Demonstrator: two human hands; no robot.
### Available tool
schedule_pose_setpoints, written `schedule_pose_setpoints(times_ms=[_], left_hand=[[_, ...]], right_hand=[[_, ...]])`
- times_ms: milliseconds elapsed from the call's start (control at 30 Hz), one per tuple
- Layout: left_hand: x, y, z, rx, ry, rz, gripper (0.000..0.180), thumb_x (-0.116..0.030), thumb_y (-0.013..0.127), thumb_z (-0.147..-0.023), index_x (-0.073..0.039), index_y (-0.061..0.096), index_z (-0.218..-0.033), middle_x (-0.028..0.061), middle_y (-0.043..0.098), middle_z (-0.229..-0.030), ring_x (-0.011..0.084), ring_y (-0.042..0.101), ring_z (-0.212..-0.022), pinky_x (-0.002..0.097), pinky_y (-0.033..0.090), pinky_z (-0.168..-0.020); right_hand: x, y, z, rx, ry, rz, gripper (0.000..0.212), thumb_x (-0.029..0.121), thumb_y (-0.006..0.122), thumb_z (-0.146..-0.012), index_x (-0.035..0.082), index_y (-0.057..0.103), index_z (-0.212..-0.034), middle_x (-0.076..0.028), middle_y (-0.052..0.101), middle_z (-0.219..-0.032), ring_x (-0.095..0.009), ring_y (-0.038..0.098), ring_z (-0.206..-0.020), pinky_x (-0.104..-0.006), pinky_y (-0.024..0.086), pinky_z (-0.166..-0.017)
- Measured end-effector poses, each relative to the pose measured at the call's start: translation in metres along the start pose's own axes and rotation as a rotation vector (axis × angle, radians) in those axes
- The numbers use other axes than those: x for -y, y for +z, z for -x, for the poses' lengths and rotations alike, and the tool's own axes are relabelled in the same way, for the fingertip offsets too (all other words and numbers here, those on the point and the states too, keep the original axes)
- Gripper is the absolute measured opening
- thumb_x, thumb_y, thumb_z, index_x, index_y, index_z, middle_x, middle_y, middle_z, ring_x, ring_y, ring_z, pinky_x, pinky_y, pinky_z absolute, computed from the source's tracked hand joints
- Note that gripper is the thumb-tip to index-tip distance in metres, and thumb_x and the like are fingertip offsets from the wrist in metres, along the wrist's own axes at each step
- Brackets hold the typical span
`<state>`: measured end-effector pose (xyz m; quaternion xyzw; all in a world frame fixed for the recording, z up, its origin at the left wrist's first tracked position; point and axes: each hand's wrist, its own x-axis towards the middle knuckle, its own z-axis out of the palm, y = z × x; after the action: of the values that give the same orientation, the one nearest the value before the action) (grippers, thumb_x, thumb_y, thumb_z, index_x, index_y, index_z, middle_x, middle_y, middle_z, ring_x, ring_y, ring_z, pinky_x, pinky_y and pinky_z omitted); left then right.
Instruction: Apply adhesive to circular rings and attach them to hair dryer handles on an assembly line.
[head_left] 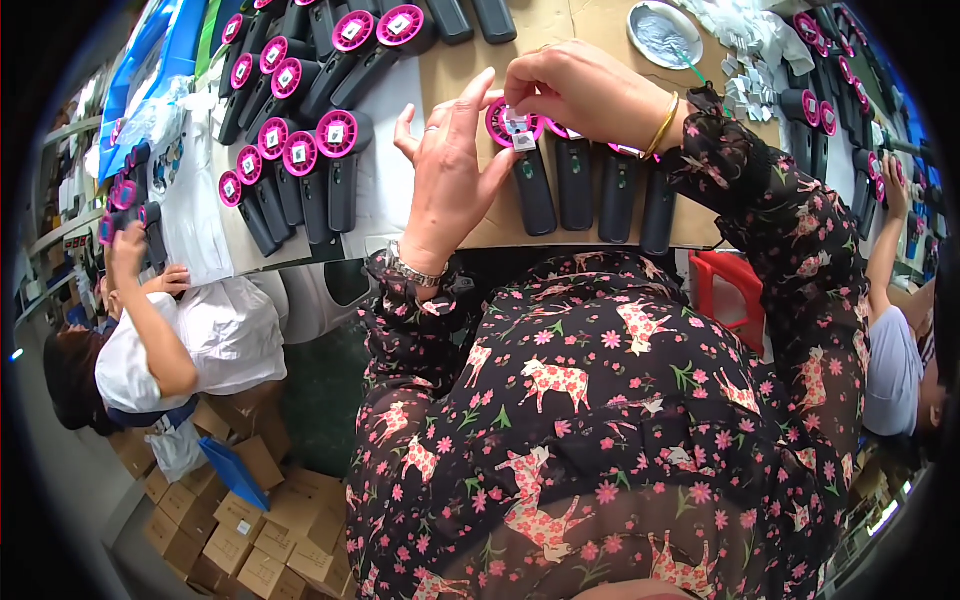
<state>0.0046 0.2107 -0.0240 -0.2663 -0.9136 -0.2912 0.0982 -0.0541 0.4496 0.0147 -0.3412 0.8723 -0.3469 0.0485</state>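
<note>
A dark device with a long black handle (535, 200) and a round pink spoked head (495, 128) lies on the table between my hands. My left hand (447, 165) is open beside that head, fingers apart and thumb close to the handle's top. Over the head, the fingers of my right hand (580, 90) are closed in a pinch; what they hold is hidden. A small whitish square piece (524, 142) sits at the lower edge of the head. Several similar devices (575, 190) lie just to the right, their heads partly covered by my right hand and wrist.
More pink-headed devices (300, 155) lie in rows at left. A round tub of grey material (665, 38) with a green stick stands at the back, near a pile of small whitish pieces (748, 85). Co-workers sit left (190, 340) and right (893, 370). Cartons (270, 530) are stacked lower left.
</note>
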Motion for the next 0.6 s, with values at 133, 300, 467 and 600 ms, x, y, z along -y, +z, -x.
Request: schedule_pose_setpoints(times_ms=[133,300,467,600], left_hand=[[-0.008,0.007,-0.002,0.003,-0.007,0.0,0.095,-0.019,0.091,-0.088,-0.015,0.043,-0.17,0.0006,0.073,-0.135,0.0244,0.063,-0.135,0.0631,0.018,-0.129],[-0.012,0.008,-0.004,-0.002,0.003,-0.005,0.095,-0.018,0.091,-0.088,-0.015,0.043,-0.17,0.0001,0.073,-0.135,0.0242,0.064,-0.134,0.0632,0.018,-0.129],[-0.012,0.01,-0.004,-0.017,0.004,-0.007,0.095,-0.017,0.091,-0.087,-0.016,0.044,-0.169,0.0,0.073,-0.135,0.0237,0.064,-0.134,0.0633,0.018,-0.129],[-0.012,0.009,-0.005,-0.013,0.003,0.02,0.096,-0.015,0.092,-0.086,-0.016,0.044,-0.169,0.0,0.074,-0.134,0.0238,0.066,-0.134,0.0632,0.019,-0.129]], right_hand=[[-0.008,-0.004,0.002,0.047,-0.015,-0.03,0.012,0.008,0.076,-0.098,-0.001,0.073,-0.105,-0.017,0.077,-0.1,-0.035,0.075,-0.096,-0.0421,0.059,-0.087],[-0.01,-0.005,0.0,0.077,-0.008,-0.113,0.011,0.008,0.077,-0.098,-0.001,0.074,-0.102,-0.017,0.076,-0.098,-0.035,0.075,-0.096,-0.0427,0.059,-0.088],[-0.011,0.003,0.005,0.016,-0.047,-0.015,0.013,0.011,0.079,-0.096,-0.001,0.075,-0.097,-0.017,0.073,-0.094,-0.036,0.073,-0.094,-0.0441,0.058,-0.089],[-0.013,0.015,0.001,-0.041,-0.013,0.054,0.015,0.013,0.081,-0.094,0.001,0.071,-0.092,-0.017,0.072,-0.092,-0.037,0.073,-0.094,-0.0445,0.057,-0.088]])
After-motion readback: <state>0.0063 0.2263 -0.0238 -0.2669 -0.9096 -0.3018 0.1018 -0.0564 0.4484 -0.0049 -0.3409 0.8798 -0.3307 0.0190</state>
